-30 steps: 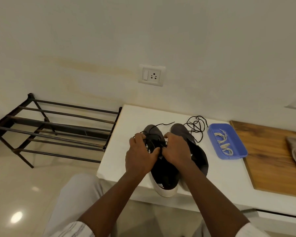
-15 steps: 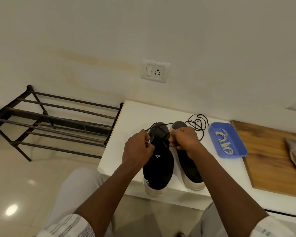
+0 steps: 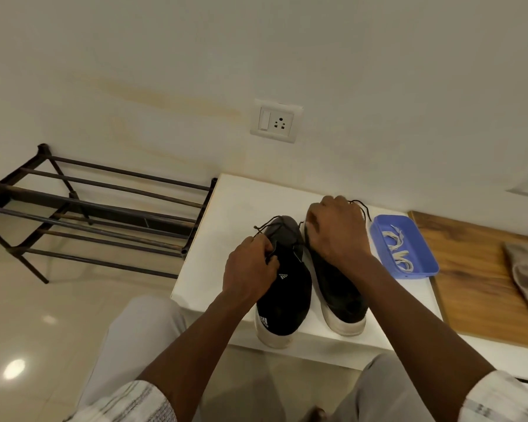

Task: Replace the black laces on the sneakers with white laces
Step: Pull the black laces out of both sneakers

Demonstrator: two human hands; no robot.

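Unlacing under way on tabletop: right hand drawn rightward from left sneaker, clenched on black lace; left hand pinching lace at eyelets. White laces waiting in blue tray.

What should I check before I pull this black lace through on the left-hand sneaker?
1. Grip on black lace: ok, left hand pinches it at the left sneaker tongue.
2. Grip of right hand: cannot tell, it is curled over the right sneaker toe, fingertips hidden.
3. Sneakers well on the white table: not ok, both heels reach the near edge.
4. Replacement white laces ready: ok, in the blue tray beside the right sneaker.
5. Lace clear of eyelets: cannot tell, the hands cover them.
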